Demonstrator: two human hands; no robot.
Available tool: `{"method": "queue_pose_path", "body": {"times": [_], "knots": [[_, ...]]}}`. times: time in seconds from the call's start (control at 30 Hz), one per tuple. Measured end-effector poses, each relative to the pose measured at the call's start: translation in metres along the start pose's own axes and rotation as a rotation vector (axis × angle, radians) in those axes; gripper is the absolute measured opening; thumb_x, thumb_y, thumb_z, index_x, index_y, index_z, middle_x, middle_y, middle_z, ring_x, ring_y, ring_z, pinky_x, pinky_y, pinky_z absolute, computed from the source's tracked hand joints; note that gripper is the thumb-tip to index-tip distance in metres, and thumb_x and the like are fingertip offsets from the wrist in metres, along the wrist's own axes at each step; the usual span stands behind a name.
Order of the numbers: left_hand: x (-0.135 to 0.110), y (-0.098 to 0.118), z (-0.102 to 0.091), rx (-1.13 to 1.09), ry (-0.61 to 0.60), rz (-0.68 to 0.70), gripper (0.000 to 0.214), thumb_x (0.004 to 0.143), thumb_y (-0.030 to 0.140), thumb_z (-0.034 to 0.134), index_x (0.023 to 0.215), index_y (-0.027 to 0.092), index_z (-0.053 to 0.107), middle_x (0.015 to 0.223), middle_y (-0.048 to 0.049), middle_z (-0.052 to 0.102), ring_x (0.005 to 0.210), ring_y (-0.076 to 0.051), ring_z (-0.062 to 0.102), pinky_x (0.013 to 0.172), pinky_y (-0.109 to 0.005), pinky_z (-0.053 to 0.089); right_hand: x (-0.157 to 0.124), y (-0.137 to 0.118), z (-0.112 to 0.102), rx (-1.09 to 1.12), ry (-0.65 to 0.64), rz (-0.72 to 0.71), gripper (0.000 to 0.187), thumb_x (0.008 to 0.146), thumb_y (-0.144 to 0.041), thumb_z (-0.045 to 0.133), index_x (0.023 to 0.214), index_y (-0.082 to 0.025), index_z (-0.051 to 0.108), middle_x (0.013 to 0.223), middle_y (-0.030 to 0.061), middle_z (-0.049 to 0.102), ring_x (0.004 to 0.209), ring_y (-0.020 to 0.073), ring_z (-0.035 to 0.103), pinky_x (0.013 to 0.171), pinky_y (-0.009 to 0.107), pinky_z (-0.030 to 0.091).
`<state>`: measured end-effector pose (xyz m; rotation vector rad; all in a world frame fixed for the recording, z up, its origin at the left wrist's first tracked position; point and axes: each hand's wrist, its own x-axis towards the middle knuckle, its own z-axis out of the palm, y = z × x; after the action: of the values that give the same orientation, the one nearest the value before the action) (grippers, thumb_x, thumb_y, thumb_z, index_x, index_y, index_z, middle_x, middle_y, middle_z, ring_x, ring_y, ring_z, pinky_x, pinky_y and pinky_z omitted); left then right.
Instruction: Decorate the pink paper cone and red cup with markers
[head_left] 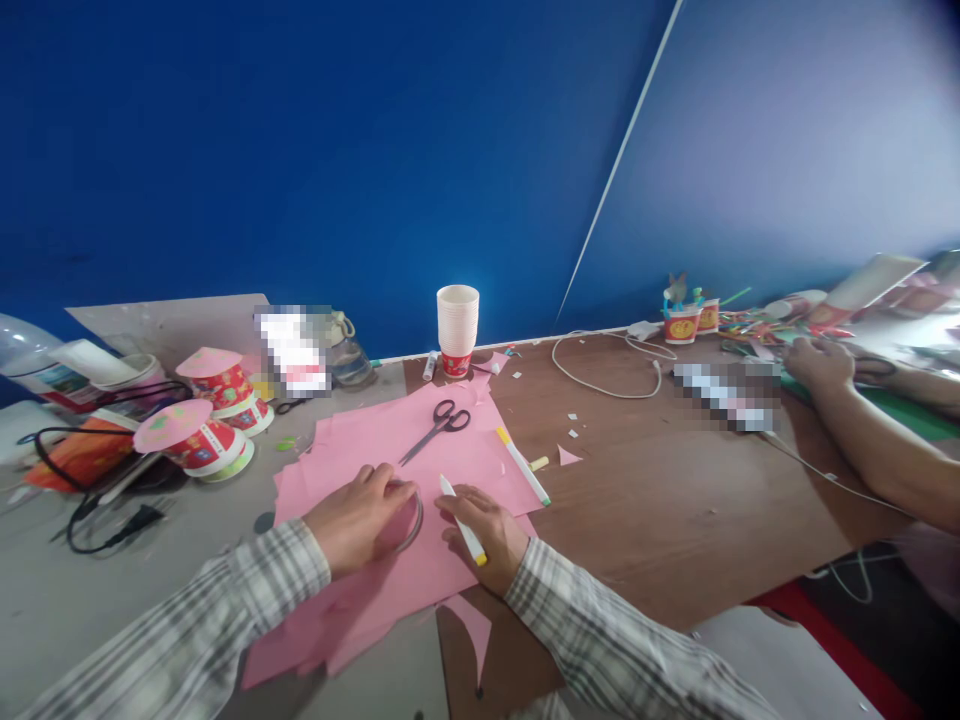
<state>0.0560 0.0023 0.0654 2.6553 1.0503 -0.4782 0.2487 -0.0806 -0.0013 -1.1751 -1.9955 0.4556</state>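
A stack of pink paper sheets (352, 440) lies before me. On it my left hand (364, 520) grips a round, grey-rimmed thing (412, 530), mostly covered by the palm; its kind does not show clearly. My right hand (487, 535) holds a white marker (463, 520) with a yellow end, its tip pointing up and left, close to the round thing. Black-handled scissors (442, 425) rest on the paper beyond both hands. Another white marker (525, 468), with yellow and green ends, lies at the sheets' right edge, beside a small yellow cap (539, 463).
A stack of paper cups (457, 325) stands by the wall. Red cups with pink paper tops (199, 440), a glass bottle (351, 355) and a black cable (90, 520) are at left. At right are a white cable (559, 365) and a co-worker's hand (817, 365).
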Motion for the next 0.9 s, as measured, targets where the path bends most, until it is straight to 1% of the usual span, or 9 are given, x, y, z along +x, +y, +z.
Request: {"method": "queue_pose_path", "body": {"times": [0.17,0.3,0.5,0.67,0.9], "knots": [[0.0009,0.0064,-0.0054,0.051,-0.01,-0.025,0.064,0.06,0.029,0.066,0.116,0.033,0.037,0.111,-0.0034,0.043,0.099,-0.025,0.043,0.084,-0.04,0.043,-0.0016,0.0009,0.0001,0.028,0.031,0.016,0.032,0.083,-0.02,0.056,0.115,-0.022,0.054,0.091,0.0069,0.069,0.093,0.0236,0.063,0.087,0.041,0.056],[0.0009,0.008,-0.0072,0.065,-0.012,-0.03,0.063,0.058,0.032,0.067,0.115,0.029,0.04,0.109,-0.0056,0.044,0.096,-0.026,0.044,0.084,-0.042,0.043,-0.0022,0.0018,-0.0013,0.055,0.069,0.046,0.03,0.086,-0.02,0.051,0.117,-0.021,0.051,0.096,0.0078,0.068,0.088,0.0204,0.065,0.079,0.035,0.058],[0.0001,0.0063,-0.0052,0.047,-0.005,-0.009,0.065,0.058,0.027,0.068,0.115,0.032,0.037,0.113,-0.0041,0.043,0.1,-0.025,0.042,0.085,-0.041,0.042,-0.0017,0.0009,0.0002,0.051,0.037,0.037,0.027,0.085,-0.021,0.054,0.112,-0.022,0.054,0.087,0.0061,0.068,0.088,0.0223,0.063,0.082,0.039,0.056],[0.0007,0.0042,-0.0043,0.036,-0.007,0.008,0.065,0.058,0.028,0.068,0.115,0.033,0.037,0.113,-0.0036,0.042,0.102,-0.025,0.041,0.086,-0.04,0.042,-0.0023,0.001,-0.0004,0.05,0.03,0.043,0.026,0.086,-0.022,0.053,0.112,-0.02,0.055,0.088,0.0069,0.068,0.088,0.0217,0.062,0.08,0.036,0.056],[0.0005,0.0014,-0.0032,0.011,-0.002,0.057,0.062,0.06,0.028,0.066,0.115,0.034,0.037,0.114,-0.0026,0.042,0.1,-0.025,0.042,0.087,-0.04,0.041,-0.0029,0.0029,0.0,0.054,0.021,0.046,0.026,0.086,-0.022,0.052,0.112,-0.02,0.054,0.09,0.0072,0.068,0.09,0.0217,0.062,0.081,0.037,0.056]]}}
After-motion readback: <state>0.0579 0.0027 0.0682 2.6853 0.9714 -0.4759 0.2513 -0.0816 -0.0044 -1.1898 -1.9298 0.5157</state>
